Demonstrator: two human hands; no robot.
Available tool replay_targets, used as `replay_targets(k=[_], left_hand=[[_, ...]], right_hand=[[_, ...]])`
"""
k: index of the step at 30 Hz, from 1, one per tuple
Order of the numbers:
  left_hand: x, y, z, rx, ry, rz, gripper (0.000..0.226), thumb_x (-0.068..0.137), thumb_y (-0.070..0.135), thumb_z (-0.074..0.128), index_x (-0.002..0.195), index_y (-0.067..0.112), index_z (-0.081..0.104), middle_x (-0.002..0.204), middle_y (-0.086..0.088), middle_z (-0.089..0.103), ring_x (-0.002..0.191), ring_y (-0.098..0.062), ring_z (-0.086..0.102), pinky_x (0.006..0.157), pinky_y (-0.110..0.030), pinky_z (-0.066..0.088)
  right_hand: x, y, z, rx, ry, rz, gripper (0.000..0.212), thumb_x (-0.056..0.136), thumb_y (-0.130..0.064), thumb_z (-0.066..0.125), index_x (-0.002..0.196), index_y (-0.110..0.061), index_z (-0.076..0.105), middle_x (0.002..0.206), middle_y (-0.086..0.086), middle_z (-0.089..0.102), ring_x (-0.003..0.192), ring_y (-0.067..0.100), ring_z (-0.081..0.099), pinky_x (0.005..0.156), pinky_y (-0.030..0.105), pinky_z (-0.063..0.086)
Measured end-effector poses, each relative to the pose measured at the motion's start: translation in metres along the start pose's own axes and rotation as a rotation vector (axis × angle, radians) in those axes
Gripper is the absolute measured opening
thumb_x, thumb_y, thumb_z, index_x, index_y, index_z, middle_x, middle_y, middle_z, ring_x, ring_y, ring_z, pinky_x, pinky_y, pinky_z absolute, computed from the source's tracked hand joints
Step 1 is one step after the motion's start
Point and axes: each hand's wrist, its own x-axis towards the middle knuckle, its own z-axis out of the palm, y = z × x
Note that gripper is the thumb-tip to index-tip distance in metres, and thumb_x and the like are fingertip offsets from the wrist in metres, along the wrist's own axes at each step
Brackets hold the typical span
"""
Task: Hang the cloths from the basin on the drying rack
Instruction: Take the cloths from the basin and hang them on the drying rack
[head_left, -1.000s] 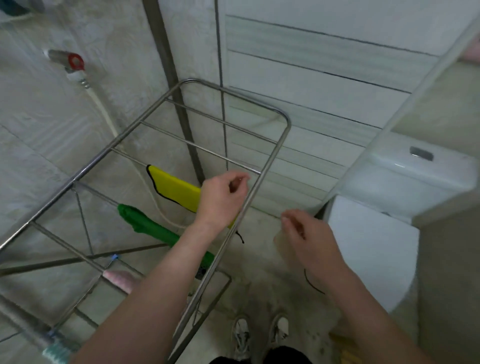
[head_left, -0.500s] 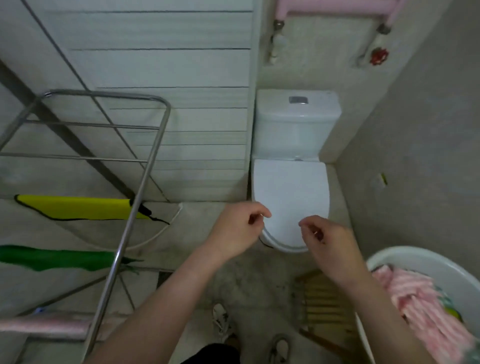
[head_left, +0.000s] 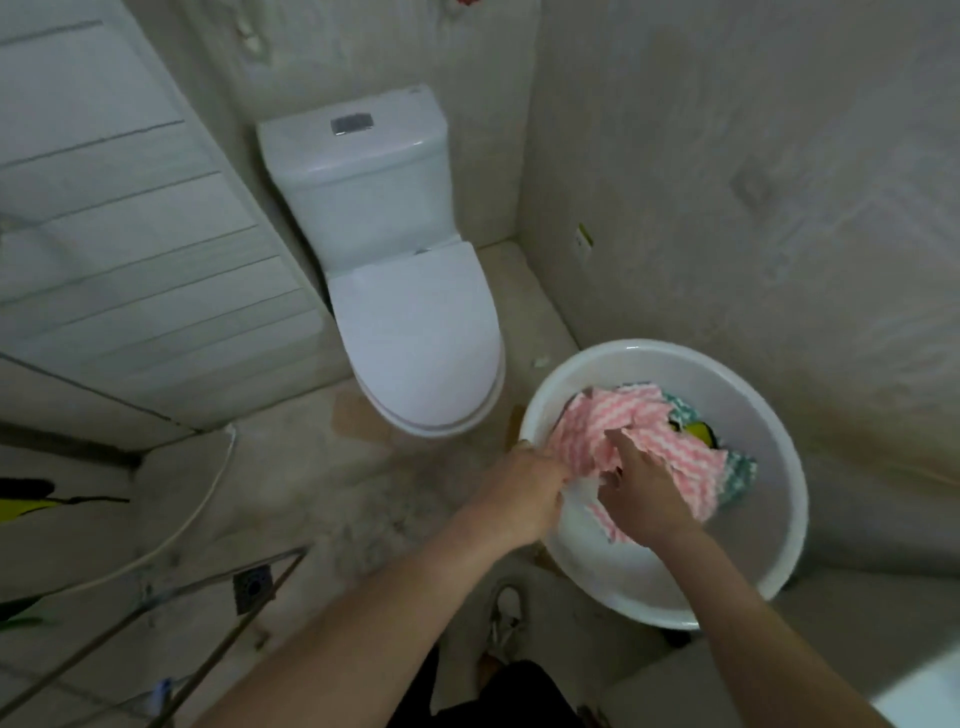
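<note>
drying rack (head_left: 260, 606): low left, well apart from basin.
basin (head_left: 763, 415): on floor, right of toilet (head_left: 415, 332).
pink cloth (head_left: 608, 423): tops the basin pile, long axis far-left to near-right.
left hand (head_left: 530, 486): fingers curled on cloth's near-left edge.
right hand (head_left: 641, 496): fingers on cloth's middle; grip unclear.

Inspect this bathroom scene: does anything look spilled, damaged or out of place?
Nothing spilled or broken. Two small oddities on the floor: a tan patch beside the toilet base, and a white scrap between toilet and basin. The pink striped cloth sits crumpled in the basin.
</note>
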Motion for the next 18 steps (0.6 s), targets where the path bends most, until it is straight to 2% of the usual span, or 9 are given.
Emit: replay_targets(k=[2,6,8,11,13,15,17,18], left_hand=[[0.017,0.016,0.013,0.191,-0.086,0.013,0.027,0.086,0.015,0.053,0.109,0.014,0.067,0.111,-0.006,0.064,0.111,-0.027,0.049,0.092,-0.041,0.046],[0.043,0.039,0.027,0.421,-0.276,-0.061,0.043,0.093,0.025,0.048,0.135,0.016,0.049,0.144,-0.007,0.041,0.138,-0.031,0.022,0.112,-0.052,0.014],[0.052,0.044,0.035,0.525,-0.359,-0.082,0.047,0.094,0.027,0.047,0.138,0.012,0.046,0.149,-0.009,0.034,0.140,-0.033,0.015,0.116,-0.053,0.003],[0.068,0.043,0.052,0.627,-0.440,-0.083,0.048,0.095,0.031,0.043,0.139,0.012,0.045,0.151,-0.010,0.033,0.140,-0.033,0.015,0.116,-0.051,0.000],[0.076,0.038,0.059,0.656,-0.476,-0.101,0.048,0.095,0.036,0.040,0.140,0.019,0.044,0.150,-0.006,0.035,0.139,-0.032,0.016,0.115,-0.051,0.002],[0.080,0.032,0.064,0.654,-0.478,-0.111,0.044,0.096,0.035,0.038,0.137,0.022,0.047,0.146,-0.005,0.042,0.138,-0.031,0.021,0.114,-0.052,0.004],[0.080,0.031,0.065,0.663,-0.443,-0.100,0.039,0.097,0.029,0.038,0.132,0.019,0.052,0.139,-0.005,0.050,0.137,-0.030,0.026,0.114,-0.051,0.006],[0.078,0.030,0.065,0.670,-0.418,-0.099,0.038,0.097,0.028,0.038,0.131,0.019,0.053,0.136,-0.004,0.053,0.136,-0.028,0.029,0.114,-0.049,0.006]], right_hand=[[0.004,0.020,0.008,-0.064,-0.050,0.010,0.074,0.087,-0.013,0.058,0.150,-0.020,0.019,0.142,0.012,0.047,0.127,0.032,0.046,0.100,0.038,0.036],[0.017,0.047,0.025,-0.206,-0.088,0.012,0.078,0.085,-0.015,0.056,0.150,-0.030,0.015,0.147,0.007,0.036,0.133,0.032,0.036,0.103,0.041,0.033],[0.025,0.054,0.032,-0.224,-0.052,0.037,0.073,0.084,-0.016,0.056,0.146,-0.034,0.022,0.139,0.007,0.042,0.129,0.032,0.039,0.100,0.041,0.038],[0.033,0.055,0.037,-0.268,-0.012,0.103,0.056,0.086,-0.020,0.056,0.139,-0.030,0.039,0.124,0.007,0.052,0.120,0.031,0.047,0.090,0.041,0.044],[0.037,0.050,0.040,-0.258,0.028,0.195,0.040,0.088,-0.022,0.058,0.127,-0.019,0.054,0.118,0.008,0.061,0.114,0.030,0.055,0.090,0.040,0.048],[0.038,0.045,0.035,-0.227,-0.017,0.274,0.024,0.089,-0.024,0.060,0.108,-0.011,0.066,0.107,0.008,0.068,0.105,0.027,0.063,0.090,0.038,0.050],[0.039,0.043,0.020,-0.077,-0.197,0.241,0.018,0.086,-0.022,0.063,0.082,-0.007,0.072,0.077,0.005,0.071,0.075,0.019,0.069,0.078,0.032,0.056],[0.038,0.039,0.008,0.082,-0.307,0.223,0.019,0.083,-0.019,0.064,0.073,-0.004,0.072,0.065,0.006,0.069,0.061,0.017,0.067,0.070,0.030,0.058]])
